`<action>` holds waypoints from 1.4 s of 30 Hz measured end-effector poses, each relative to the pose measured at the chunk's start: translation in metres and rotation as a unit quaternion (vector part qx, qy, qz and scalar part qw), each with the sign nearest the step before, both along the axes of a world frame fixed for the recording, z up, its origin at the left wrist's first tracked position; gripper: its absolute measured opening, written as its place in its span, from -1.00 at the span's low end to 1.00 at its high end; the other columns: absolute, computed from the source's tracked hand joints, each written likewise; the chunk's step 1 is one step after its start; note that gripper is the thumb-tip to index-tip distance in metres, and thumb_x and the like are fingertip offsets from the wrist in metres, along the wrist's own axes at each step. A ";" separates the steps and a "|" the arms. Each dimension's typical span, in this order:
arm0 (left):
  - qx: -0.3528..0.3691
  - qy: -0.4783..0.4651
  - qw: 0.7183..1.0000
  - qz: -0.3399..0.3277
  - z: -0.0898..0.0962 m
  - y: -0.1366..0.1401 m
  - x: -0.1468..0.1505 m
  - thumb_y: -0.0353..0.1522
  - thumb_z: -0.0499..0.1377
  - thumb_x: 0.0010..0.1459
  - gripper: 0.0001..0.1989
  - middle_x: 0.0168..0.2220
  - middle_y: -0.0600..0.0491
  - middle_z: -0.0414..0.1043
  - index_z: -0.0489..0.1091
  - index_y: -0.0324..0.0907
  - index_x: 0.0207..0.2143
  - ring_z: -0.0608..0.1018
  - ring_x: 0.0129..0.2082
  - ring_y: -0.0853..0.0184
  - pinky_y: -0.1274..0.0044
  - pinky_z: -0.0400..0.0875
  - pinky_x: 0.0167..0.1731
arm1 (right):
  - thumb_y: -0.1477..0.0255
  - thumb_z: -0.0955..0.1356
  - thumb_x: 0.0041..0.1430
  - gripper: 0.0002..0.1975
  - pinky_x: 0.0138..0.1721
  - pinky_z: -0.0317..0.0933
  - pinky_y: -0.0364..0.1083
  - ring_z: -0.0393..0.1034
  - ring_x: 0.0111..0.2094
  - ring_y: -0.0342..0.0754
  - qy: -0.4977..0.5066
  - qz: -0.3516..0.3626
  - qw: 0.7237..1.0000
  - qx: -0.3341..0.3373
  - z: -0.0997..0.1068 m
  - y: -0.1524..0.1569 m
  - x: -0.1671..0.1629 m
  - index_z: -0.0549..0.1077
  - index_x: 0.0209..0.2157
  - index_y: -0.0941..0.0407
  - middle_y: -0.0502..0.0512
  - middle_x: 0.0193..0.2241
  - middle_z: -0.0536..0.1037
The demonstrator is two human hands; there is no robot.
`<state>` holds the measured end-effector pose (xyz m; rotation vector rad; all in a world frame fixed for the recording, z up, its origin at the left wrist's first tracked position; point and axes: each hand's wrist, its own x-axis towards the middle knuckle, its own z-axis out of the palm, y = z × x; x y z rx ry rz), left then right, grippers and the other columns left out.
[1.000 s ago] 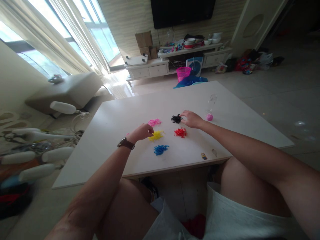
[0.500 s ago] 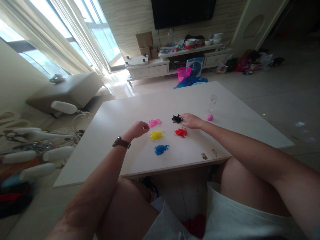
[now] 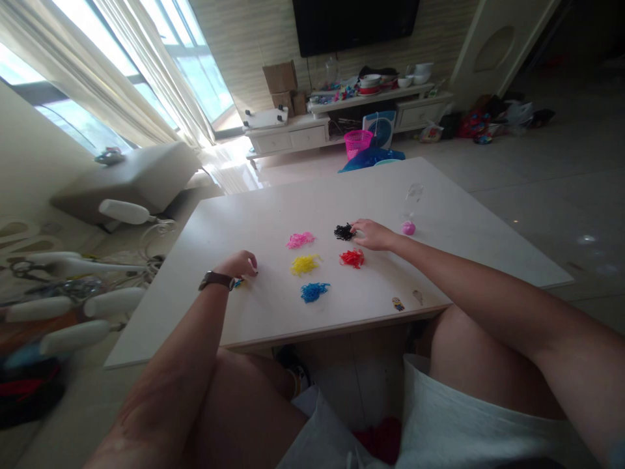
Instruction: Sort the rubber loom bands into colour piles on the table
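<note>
Loose piles of what look like small rubber bands lie on the white table (image 3: 273, 202): pink (image 3: 301, 240), yellow (image 3: 305, 264), blue (image 3: 314, 292), red (image 3: 352, 258) and black (image 3: 344, 231). My right hand (image 3: 374, 234) rests at the right edge of the black pile, its fingertips closed on bands there. Left of the yellow pile, my left hand (image 3: 237, 264) is low over the table with curled fingers; a tiny dark bit shows at its fingertips. A small blue-and-yellow bunch (image 3: 238, 283) is partly hidden beside my left wrist.
On the table's right side are a pink round object (image 3: 409, 228) and a clear plastic piece (image 3: 415, 191). Two stickers (image 3: 398, 304) sit by the near edge. Beyond the table stand a pink basket (image 3: 357, 142) and a TV cabinet (image 3: 307, 135); a white-shaded lamp (image 3: 124, 211) is at left.
My left hand has moved left and toward me, away from the pink and yellow piles, to beside the small blue-and-yellow bunch. My right hand has stayed at the black pile.
</note>
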<state>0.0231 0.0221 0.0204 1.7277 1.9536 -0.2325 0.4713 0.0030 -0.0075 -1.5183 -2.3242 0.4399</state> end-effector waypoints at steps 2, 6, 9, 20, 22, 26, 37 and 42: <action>-0.010 0.007 1.000 -0.003 -0.002 0.002 -0.001 -0.51 0.33 -0.25 -0.79 -0.34 -0.04 0.54 0.49 -0.23 -0.43 0.54 -0.47 0.33 0.59 0.45 -0.51 | 0.48 0.40 0.11 -0.74 0.29 0.15 0.03 0.37 0.20 0.11 -0.004 0.001 1.000 -0.003 -0.001 0.000 0.001 0.56 -0.12 0.12 0.23 0.15 0.49; -0.016 0.017 1.000 -0.012 -0.005 0.006 -0.001 -0.52 0.25 -0.26 -0.80 -0.48 -0.02 0.51 0.52 -0.24 -0.45 0.56 -0.46 0.27 0.59 0.44 -0.50 | 0.49 0.39 0.12 -0.76 0.27 0.17 0.01 0.39 0.17 0.10 -0.013 0.011 1.000 -0.008 -0.002 0.001 0.001 0.56 -0.14 0.12 0.22 0.10 0.52; -0.010 0.013 1.000 -0.024 -0.005 0.007 -0.001 -0.52 0.22 -0.29 -0.80 -0.55 0.01 0.49 0.51 -0.21 -0.49 0.57 -0.45 0.26 0.61 0.41 -0.51 | 0.50 0.39 0.11 -0.76 0.25 0.19 0.01 0.40 0.16 0.10 -0.021 0.017 1.000 -0.009 -0.001 0.000 0.001 0.56 -0.15 0.13 0.23 0.07 0.53; 0.051 0.007 0.998 -0.045 0.004 0.009 0.006 -0.51 0.20 -0.26 -0.81 -0.57 0.04 0.52 0.50 -0.19 -0.49 0.58 -0.46 0.29 0.61 0.37 -0.48 | 0.52 0.38 0.11 -0.80 0.22 0.22 -0.01 0.43 0.12 0.11 -0.031 0.025 0.999 -0.016 0.005 -0.004 -0.002 0.58 -0.20 0.11 0.21 0.05 0.55; 0.052 0.003 0.997 -0.053 0.008 0.008 0.009 -0.51 0.19 -0.24 -0.82 -0.59 0.05 0.51 0.52 -0.21 -0.49 0.57 -0.47 0.29 0.60 0.37 -0.47 | 0.52 0.38 0.11 -0.80 0.23 0.21 -0.02 0.43 0.12 0.09 -0.036 0.024 0.999 -0.020 0.006 -0.005 -0.003 0.57 -0.20 0.11 0.19 0.06 0.55; 0.056 -0.017 0.997 -0.059 0.014 0.004 0.013 -0.51 0.19 -0.23 -0.82 -0.60 0.04 0.50 0.56 -0.21 -0.51 0.56 -0.48 0.28 0.58 0.38 -0.46 | 0.52 0.37 0.13 -0.80 0.24 0.20 -0.05 0.42 0.12 0.06 -0.044 0.027 0.998 -0.023 0.007 -0.006 -0.003 0.57 -0.19 0.12 0.19 0.05 0.54; 0.067 -0.092 0.993 -0.044 0.023 -0.002 0.019 -0.45 0.27 -0.20 -0.90 -0.61 0.02 0.50 0.58 -0.21 -0.53 0.54 -0.52 0.30 0.56 0.38 -0.49 | 0.52 0.38 0.10 -0.80 0.22 0.22 -0.04 0.44 0.10 0.08 -0.038 0.029 0.999 -0.018 0.008 -0.006 -0.003 0.58 -0.22 0.10 0.19 0.04 0.56; 0.079 -0.145 0.986 -0.024 0.030 -0.006 0.026 -0.38 0.33 -0.18 -0.87 -0.59 0.02 0.51 0.59 -0.22 -0.48 0.53 -0.52 0.33 0.59 0.35 -0.54 | 0.52 0.39 0.10 -0.80 0.22 0.22 -0.02 0.44 0.10 0.09 -0.032 0.027 0.999 -0.021 0.007 -0.006 -0.003 0.58 -0.21 0.11 0.20 0.03 0.55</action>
